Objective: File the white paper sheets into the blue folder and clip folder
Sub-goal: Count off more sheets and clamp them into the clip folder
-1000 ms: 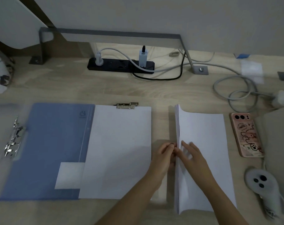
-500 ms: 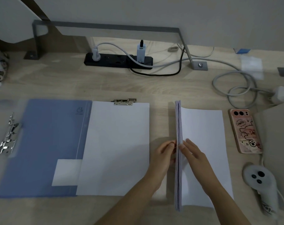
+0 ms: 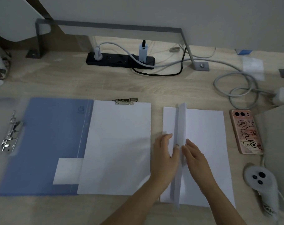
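Desk (image 3: 60, 82): a big, light wood top. Everything sits on it.
Blue folder (image 3: 45, 143): lies open and flat on the left side. Its shiny metal clip (image 3: 10, 135) is at the far left edge.
Clip folder (image 3: 118, 148): lies just right of the blue folder and covers its right edge. A white sheet lies on it. Its small metal clamp (image 3: 125, 101) sits at the top.
Paper stack (image 3: 204, 153): lies right of the clip folder, apart from it. Part of the stack stands up on its edge, like a thin wall, down the middle. A bit of paper lies flat on the left of that wall and more lies flat on the right.
Phone (image 3: 246, 132): just right of the stack, not touching the hands.
Controller (image 3: 261, 182): near the front right corner, out of the way.
Left hand (image 3: 166, 153): open and flat, fingers apart, pressing on the left side of the standing paper.
Right hand (image 3: 193, 155): also open and flat, pressing on the right side. Neither hand is closed tight on anything.
Step now: it looks like splitting the stack to take some sheets.
How to do it well: I think the hands should squeeze the standing sheets softly, keep the edges even, and lift them all at once. Then slide them left so they don't fan out or bend.
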